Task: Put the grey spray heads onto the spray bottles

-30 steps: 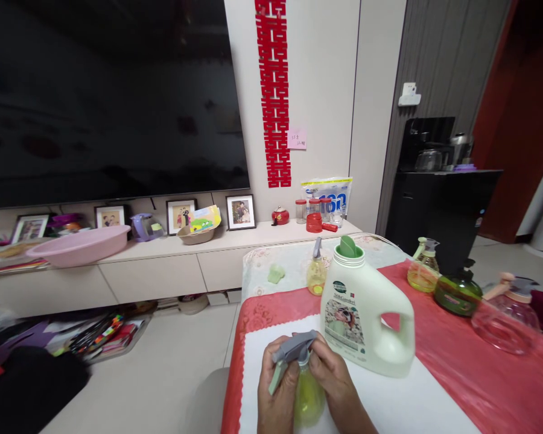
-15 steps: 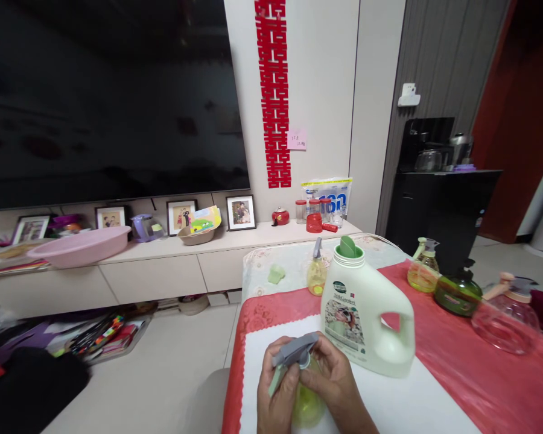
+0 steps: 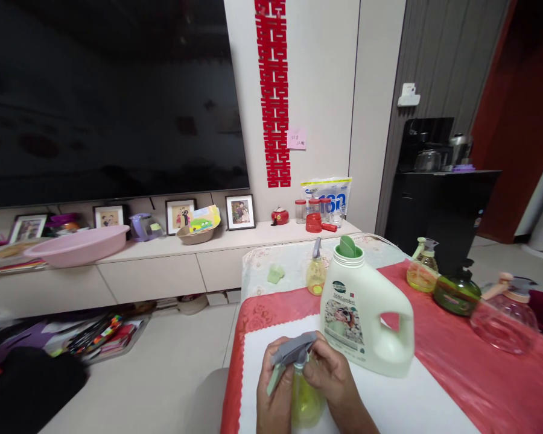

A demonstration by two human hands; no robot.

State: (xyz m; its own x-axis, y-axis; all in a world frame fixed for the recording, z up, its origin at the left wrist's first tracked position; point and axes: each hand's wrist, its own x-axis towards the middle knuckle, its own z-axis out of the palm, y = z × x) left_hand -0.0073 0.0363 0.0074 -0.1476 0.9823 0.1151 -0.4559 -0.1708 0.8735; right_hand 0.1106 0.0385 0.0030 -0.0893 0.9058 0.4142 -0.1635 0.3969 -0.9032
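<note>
Low in the middle of the view, both my hands hold a small yellow-green spray bottle (image 3: 304, 400) with a grey trigger head (image 3: 289, 355). My left hand (image 3: 276, 402) wraps the bottle's body from the left. My right hand (image 3: 332, 377) pinches the neck just under the grey head, fingers closed. The bottle stands over a white sheet (image 3: 402, 404) on the red tablecloth (image 3: 470, 374). A large pale-green detergent jug (image 3: 364, 313) with a green cap stands just behind and to the right of my hands.
Farther back on the table stand a small yellow spray bottle (image 3: 315, 272), another yellow one (image 3: 422, 266), a dark green one (image 3: 457, 290) and a pink one (image 3: 502, 318). A low cabinet (image 3: 163, 265) with a pink basin (image 3: 76, 244) and picture frames lines the wall under a big dark screen (image 3: 108, 102).
My right fingers have shifted round the bottle's neck and the grey head has turned slightly; the bottle stays in place.
</note>
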